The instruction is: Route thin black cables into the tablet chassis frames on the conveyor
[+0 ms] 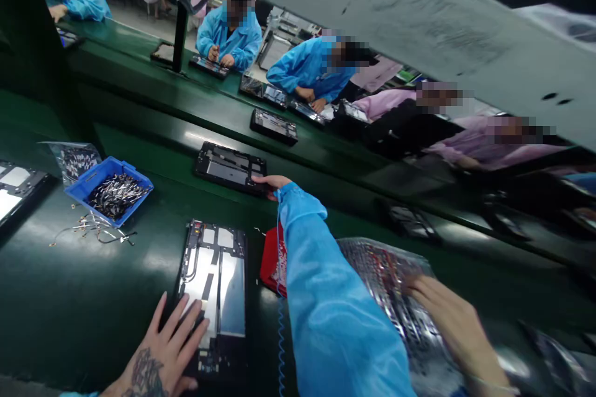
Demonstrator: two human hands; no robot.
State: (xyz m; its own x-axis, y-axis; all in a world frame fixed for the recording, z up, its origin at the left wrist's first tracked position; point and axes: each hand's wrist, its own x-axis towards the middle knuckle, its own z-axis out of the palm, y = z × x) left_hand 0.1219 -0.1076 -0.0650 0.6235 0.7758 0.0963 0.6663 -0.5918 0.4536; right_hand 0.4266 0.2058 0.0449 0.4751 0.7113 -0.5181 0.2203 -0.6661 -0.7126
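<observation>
My left hand (170,347), tattooed on the back, lies flat with fingers spread on the lower left corner of an opened tablet frame (223,279) in front of me. My right arm in a blue sleeve reaches forward. My right hand (271,184) grips the near right corner of a second dark tablet frame (228,167) on the green belt. Its fingers are partly hidden by the cuff. A coiled blue wrist cord (280,341) hangs from that arm.
A blue bin (139,183) of small metal parts stands to the left, with loose parts (93,229) beside it. A red pad (272,260) and a shiny plastic bag (386,273) lie to the right, where another person's bare hand (442,310) rests. Several workers sit across the belt.
</observation>
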